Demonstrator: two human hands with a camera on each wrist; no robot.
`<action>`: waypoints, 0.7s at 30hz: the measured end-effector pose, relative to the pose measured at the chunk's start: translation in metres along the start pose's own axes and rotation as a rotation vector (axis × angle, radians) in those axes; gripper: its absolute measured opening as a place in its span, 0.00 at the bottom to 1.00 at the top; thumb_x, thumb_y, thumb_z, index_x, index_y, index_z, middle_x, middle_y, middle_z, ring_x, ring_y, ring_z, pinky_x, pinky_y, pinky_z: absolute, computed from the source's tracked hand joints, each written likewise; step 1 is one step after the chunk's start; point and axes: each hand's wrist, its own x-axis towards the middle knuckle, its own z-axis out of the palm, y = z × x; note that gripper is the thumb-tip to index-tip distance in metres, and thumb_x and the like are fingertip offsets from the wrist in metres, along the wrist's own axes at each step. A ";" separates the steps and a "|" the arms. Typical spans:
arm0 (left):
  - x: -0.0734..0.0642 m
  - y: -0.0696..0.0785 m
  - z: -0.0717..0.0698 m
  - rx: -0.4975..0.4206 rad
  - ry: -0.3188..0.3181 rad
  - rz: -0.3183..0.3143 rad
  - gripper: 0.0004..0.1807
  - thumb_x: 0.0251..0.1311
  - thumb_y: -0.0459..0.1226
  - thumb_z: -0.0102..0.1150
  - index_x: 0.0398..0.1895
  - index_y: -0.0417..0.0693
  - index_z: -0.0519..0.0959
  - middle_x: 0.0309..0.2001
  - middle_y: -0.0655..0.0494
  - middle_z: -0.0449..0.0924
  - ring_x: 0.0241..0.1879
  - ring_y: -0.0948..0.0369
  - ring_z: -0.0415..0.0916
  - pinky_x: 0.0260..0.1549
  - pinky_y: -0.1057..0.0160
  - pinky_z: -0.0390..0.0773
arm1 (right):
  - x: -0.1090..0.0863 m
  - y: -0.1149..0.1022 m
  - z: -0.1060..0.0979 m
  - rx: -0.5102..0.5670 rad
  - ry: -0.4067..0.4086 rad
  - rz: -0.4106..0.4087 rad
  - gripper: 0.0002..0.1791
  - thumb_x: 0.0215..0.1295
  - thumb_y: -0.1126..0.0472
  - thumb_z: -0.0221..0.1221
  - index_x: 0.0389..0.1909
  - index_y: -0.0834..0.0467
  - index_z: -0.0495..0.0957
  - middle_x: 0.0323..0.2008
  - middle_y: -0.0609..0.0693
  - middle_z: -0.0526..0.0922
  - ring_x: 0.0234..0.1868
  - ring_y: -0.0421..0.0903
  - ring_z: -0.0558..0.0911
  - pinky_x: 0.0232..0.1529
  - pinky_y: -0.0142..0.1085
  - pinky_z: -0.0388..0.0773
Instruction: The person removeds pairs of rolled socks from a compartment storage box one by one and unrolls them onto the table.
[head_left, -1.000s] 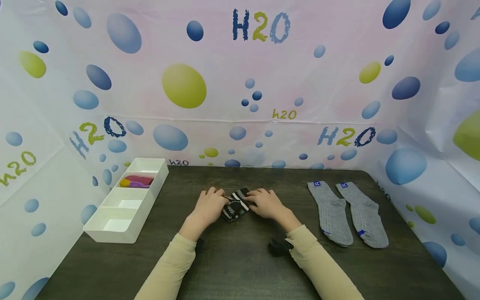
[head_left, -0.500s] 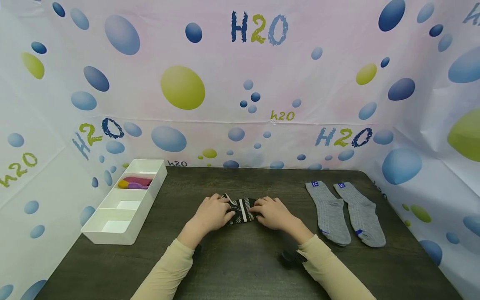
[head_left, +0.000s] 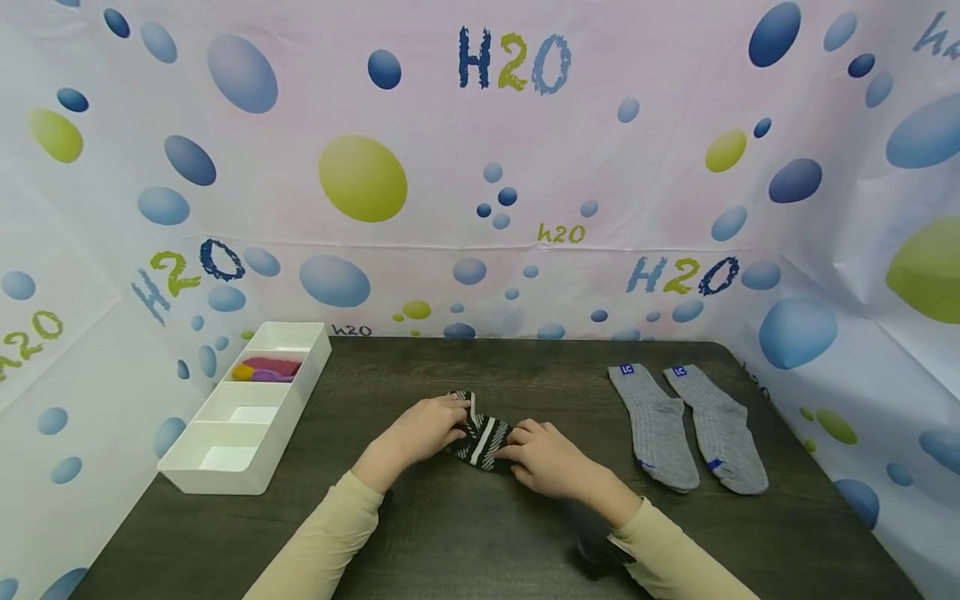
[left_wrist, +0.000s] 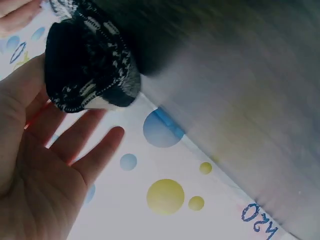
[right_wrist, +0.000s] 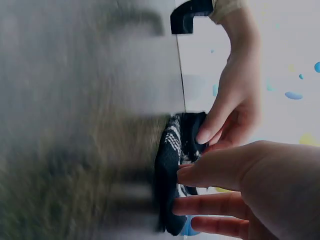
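A folded black-and-white patterned sock (head_left: 483, 442) lies on the dark table, slanting down to the right between the hands. The left hand (head_left: 422, 432) pinches its far left end. In the left wrist view the rolled end of the sock (left_wrist: 92, 65) bulges past the thumb, while the lower fingers extend free. The right hand (head_left: 558, 464) holds the near right end between thumb and fingers. Seen from the right wrist, the sock (right_wrist: 169, 175) stands edge-on, with both hands on it. Whether it is one sock or a pair cannot be told.
At left stands a white divided tray (head_left: 288, 437); one compartment holds a folded red, yellow and purple sock (head_left: 273, 368). Two grey socks, a left one (head_left: 660, 433) and a right one (head_left: 722, 433), lie flat at right. A printed sheet (head_left: 450, 125) hangs behind the table.
The patterned sock has turned clockwise, its right end swinging nearer the person. The right hand has moved down and slightly right with it; the left hand keeps to the other end.
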 end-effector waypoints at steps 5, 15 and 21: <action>0.006 -0.009 -0.001 -0.012 -0.050 0.072 0.08 0.56 0.35 0.67 0.39 0.49 0.83 0.62 0.49 0.77 0.64 0.50 0.73 0.55 0.54 0.78 | -0.003 -0.006 0.000 0.046 -0.007 -0.063 0.15 0.66 0.57 0.60 0.52 0.49 0.82 0.47 0.47 0.81 0.54 0.48 0.78 0.51 0.47 0.77; 0.025 -0.017 0.002 0.077 0.005 0.207 0.08 0.58 0.31 0.65 0.29 0.57 0.82 0.56 0.62 0.82 0.55 0.56 0.78 0.38 0.59 0.77 | -0.006 -0.021 0.003 0.137 -0.060 -0.055 0.17 0.69 0.56 0.58 0.57 0.53 0.79 0.56 0.51 0.76 0.49 0.48 0.79 0.48 0.41 0.78; 0.042 -0.021 0.008 0.032 0.072 0.378 0.08 0.63 0.29 0.59 0.29 0.50 0.82 0.49 0.57 0.86 0.51 0.59 0.82 0.47 0.61 0.81 | -0.007 -0.027 0.002 0.048 -0.077 -0.048 0.24 0.69 0.48 0.57 0.62 0.52 0.75 0.62 0.51 0.76 0.57 0.51 0.77 0.54 0.45 0.78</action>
